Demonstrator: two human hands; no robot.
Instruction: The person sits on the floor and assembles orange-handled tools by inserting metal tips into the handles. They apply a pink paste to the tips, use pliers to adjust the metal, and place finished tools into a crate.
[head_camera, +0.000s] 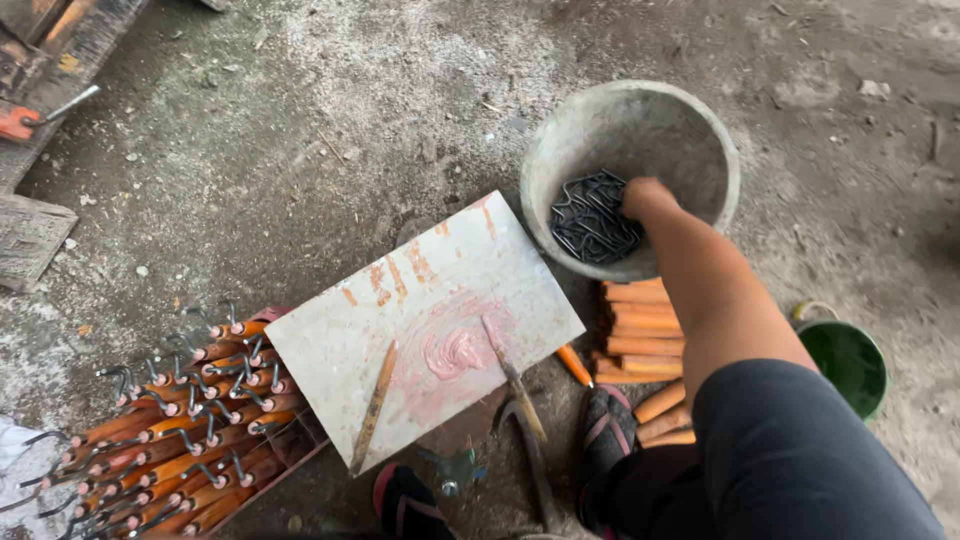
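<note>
While the right hand (648, 200) is reaching down into the grey cement-crusted bucket (560, 140) at the far right, its grip is sinking into the tangle of dark bent wire hooks (590, 220) lying on the bucket's bottom, so whether the fingers are apart or closing on a hook I cannot tell; the knuckles are hiding them. The hooks are lying just to the left of the hand and touching it, heaped at the near side of the bucket with no single long axis. The forearm is running from the near right up to the bucket, passing over a stack of plain orange wooden handles (640, 330) on the floor. The left hand is not showing. To the left, a pale board (340, 350) is serving as the surface, carrying a smear of pink paste (452, 352) and two sticks (375, 405). Farther left, at the near edge, handles already fitted with hooks (190, 430) are lying in rows, hooked ends pointing far-left. A green tin (848, 362) is sitting at the right.
</note>
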